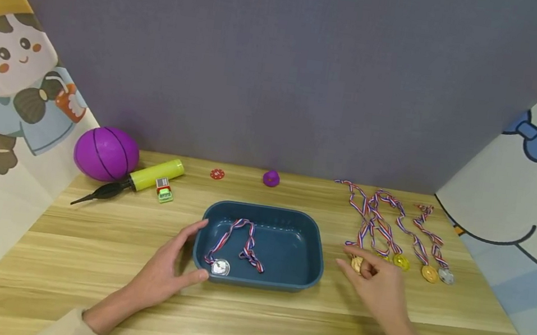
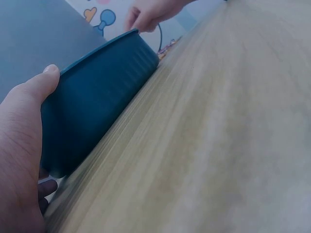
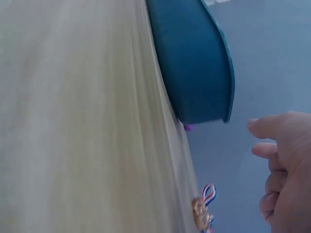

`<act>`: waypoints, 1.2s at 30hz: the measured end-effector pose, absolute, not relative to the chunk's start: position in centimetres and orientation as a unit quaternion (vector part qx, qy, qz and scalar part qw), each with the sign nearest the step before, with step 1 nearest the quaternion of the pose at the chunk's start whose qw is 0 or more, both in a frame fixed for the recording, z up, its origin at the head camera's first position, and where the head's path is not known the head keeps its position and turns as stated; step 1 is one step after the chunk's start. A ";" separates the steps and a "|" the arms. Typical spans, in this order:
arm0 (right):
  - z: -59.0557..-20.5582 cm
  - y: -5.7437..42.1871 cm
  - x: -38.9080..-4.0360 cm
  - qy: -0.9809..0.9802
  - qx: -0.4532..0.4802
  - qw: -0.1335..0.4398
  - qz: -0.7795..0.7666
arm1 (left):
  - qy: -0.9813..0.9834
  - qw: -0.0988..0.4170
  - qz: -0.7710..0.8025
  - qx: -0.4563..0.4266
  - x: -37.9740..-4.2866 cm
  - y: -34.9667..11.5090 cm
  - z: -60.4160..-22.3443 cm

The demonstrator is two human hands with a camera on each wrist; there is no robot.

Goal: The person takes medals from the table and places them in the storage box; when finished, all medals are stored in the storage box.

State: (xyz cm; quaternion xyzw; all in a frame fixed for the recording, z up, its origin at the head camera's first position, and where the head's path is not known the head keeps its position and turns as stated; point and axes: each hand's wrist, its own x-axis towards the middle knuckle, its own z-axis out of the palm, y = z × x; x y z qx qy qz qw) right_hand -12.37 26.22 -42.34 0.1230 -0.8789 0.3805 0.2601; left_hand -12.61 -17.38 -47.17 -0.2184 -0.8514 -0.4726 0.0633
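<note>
Left hand [image 1: 160, 272] grips tub [image 1: 287, 258] — right hand [image 1: 382, 290] loosely parted.

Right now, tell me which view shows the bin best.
The head view, because it looks down into the bin, where a medal lies. Both wrist views show only its outside, and the right one crops it at the top.

The table [image 1: 258, 324] is viewed from above, forward and down, by the head camera. From low over it, at a tilt, the blue tub [image 2: 97, 99] is faced more closely by both wrist cameras; the tub is shared by all three views.
</note>
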 end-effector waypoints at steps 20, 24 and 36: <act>-45.4 31.6 -13.4 -0.929 0.053 0.206 0.303 | -0.854 0.064 -0.468 -0.218 -12.7 -17.4 -47.2; -45.5 31.8 -13.5 -0.940 0.055 0.174 0.290 | -0.854 0.064 -0.469 -0.217 -12.6 -17.4 -47.3; -45.4 32.3 -13.4 -0.951 0.045 0.112 0.285 | -0.855 0.061 -0.468 -0.215 -12.6 -17.4 -47.3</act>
